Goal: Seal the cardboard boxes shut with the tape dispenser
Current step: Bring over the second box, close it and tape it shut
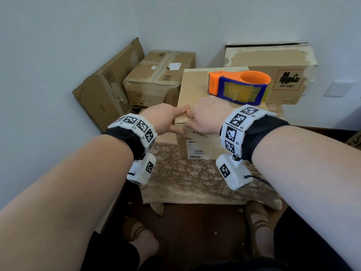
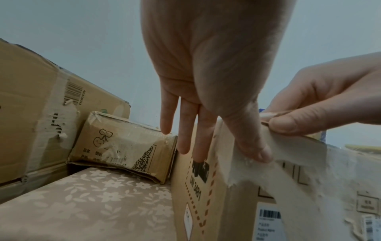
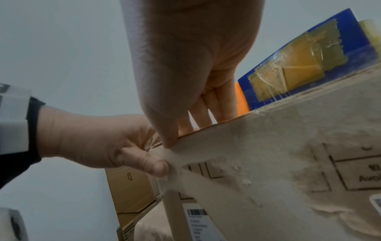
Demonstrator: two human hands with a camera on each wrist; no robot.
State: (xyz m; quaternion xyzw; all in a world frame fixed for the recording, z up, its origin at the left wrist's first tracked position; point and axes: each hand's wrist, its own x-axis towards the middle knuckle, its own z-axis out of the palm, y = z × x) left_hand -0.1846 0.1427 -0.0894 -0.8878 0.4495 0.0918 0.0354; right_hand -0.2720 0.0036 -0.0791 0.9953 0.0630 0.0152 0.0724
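Observation:
A tan cardboard box (image 1: 195, 89) stands on the flowered cloth, its front face (image 3: 268, 163) covered with torn whitish tape residue. An orange and blue tape dispenser (image 1: 238, 87) lies on its top at the back right, also in the right wrist view (image 3: 299, 62). Both hands meet at the near top left corner. My left hand (image 1: 175, 122) straddles that corner: straight fingers (image 2: 185, 138) lie down the left side and the thumb (image 2: 257, 150) presses on the front face. My right hand (image 1: 190, 119) pinches the top front edge between thumb (image 3: 164, 138) and fingers, where a bit of crinkled clear tape shows.
A flattened box (image 1: 105, 89) leans on the left wall. A taped box (image 1: 156, 79) sits behind on the left, and a large box marked UN 3481 (image 1: 273, 71) behind on the right. The flowered cloth (image 1: 195, 178) covers a low table. My slippered feet are below its front edge.

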